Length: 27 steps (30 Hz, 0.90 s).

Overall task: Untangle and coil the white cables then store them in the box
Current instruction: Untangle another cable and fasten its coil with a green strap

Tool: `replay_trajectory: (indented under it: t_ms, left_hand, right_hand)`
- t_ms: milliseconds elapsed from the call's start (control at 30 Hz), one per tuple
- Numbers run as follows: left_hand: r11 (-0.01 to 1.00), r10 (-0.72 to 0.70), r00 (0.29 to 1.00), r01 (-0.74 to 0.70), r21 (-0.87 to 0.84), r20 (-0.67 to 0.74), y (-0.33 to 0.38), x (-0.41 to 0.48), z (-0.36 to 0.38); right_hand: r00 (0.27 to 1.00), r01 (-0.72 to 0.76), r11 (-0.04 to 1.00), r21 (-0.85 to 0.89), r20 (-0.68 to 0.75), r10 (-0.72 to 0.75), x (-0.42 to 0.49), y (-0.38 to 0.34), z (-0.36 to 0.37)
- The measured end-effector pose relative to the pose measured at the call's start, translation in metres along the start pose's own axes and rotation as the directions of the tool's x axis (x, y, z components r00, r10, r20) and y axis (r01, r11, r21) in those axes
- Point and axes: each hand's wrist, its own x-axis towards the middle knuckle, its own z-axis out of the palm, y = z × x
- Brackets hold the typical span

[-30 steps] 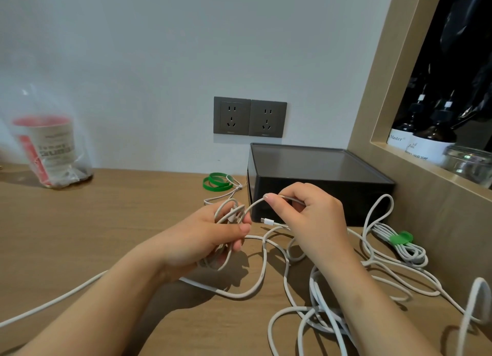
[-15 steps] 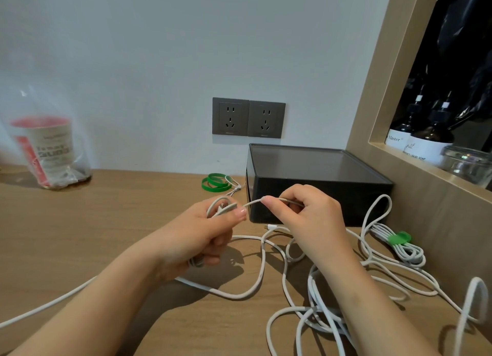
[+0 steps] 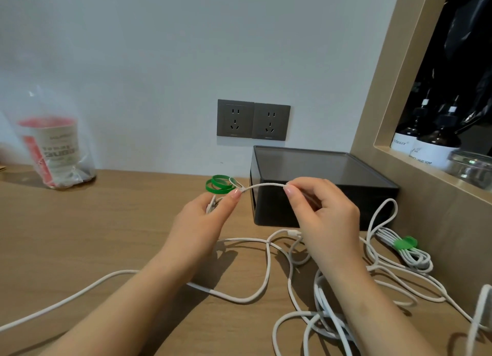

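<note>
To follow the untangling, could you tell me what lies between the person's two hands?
In the head view, a short arc of white cable spans from the left hand to the right hand, both pinching it.

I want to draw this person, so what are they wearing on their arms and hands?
Nothing at all. The left hand and right hand are bare: no gloves, rings, watch or bracelet. Both forearms are bare too, with no sleeve in view.

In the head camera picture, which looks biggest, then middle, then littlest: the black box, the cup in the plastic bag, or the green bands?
1. black box
2. cup in the plastic bag
3. green bands, plainly the smallest
</note>
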Motion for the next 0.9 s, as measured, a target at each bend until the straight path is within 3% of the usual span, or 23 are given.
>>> replay_trajectory:
  t_ms: [167, 333, 533, 700, 900]
  left_hand:
    - [0.982, -0.147, 0.988, 0.14, -0.127, -0.047, 0.001, 0.004, 0.003]
    - [0.896, -0.282, 0.957, 0.289, -0.337, 0.07, 0.003, 0.004, 0.003]
    - [0.985, -0.054, 0.997, 0.063, -0.163, 0.06, 0.002, -0.002, 0.008]
    - [0.954, -0.121, 0.992, 0.104, -0.282, -0.044, -0.004, 0.009, 0.005]
    - [0.87, -0.094, 0.987, 0.019, -0.493, -0.127, -0.005, 0.015, 0.005]
  right_hand:
    - [0.972, -0.064, 0.983, 0.173, 0.233, 0.022, -0.007, -0.015, 0.006]
    - [0.89, -0.052, 0.986, 0.159, 0.454, -0.026, -0.011, -0.016, 0.012]
    - [0.839, 0.073, 0.993, 0.09, 0.532, -0.109, -0.016, -0.014, 0.018]
    - [0.789, 0.078, 0.993, 0.086, 0.604, -0.114, -0.016, -0.018, 0.017]
    - [0.698, 0.039, 0.997, 0.071, 0.712, -0.078, -0.017, -0.027, 0.016]
